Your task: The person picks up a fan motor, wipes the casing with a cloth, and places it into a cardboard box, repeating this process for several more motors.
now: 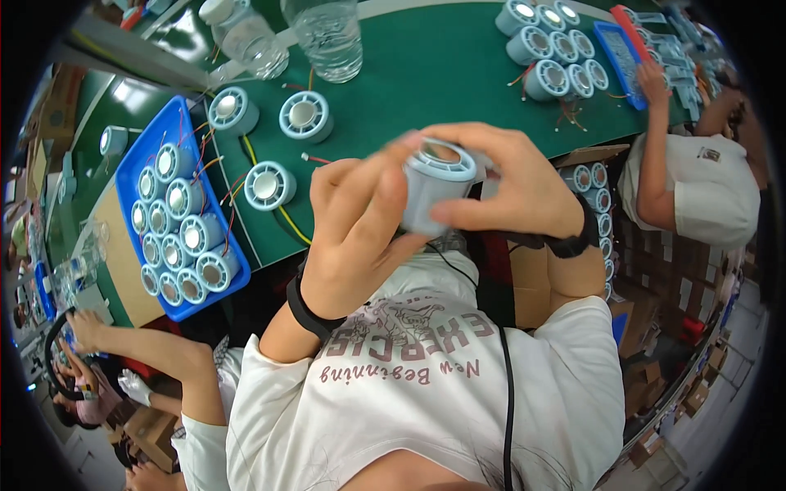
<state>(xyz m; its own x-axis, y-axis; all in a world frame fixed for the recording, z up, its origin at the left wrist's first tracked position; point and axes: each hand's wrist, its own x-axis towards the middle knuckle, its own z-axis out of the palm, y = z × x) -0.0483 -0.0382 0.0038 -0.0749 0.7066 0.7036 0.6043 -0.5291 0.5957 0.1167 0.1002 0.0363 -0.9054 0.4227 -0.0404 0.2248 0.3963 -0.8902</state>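
Above my lap I hold a light-blue cylindrical housing (431,192) with a spoked ring around its upper end. My right hand (528,176) grips its right side, thumb on the front wall and fingers over the far rim. Against its left side is my left hand (352,221), bent fingers reaching the top rim and thumb near the lower wall; its fingertips are slightly blurred. Beyond my hands, similar housings with round metallic centres stand on the green table: one housing (269,186) nearest, another housing (305,115) farther back.
A blue tray (182,308) of several such housings and thin wires sits at left. Beyond are a plastic bottle (246,41) and a clear water container (327,37). More housings (547,79) cluster at far right. A cardboard box (530,282) stands right; co-workers sit on both sides.
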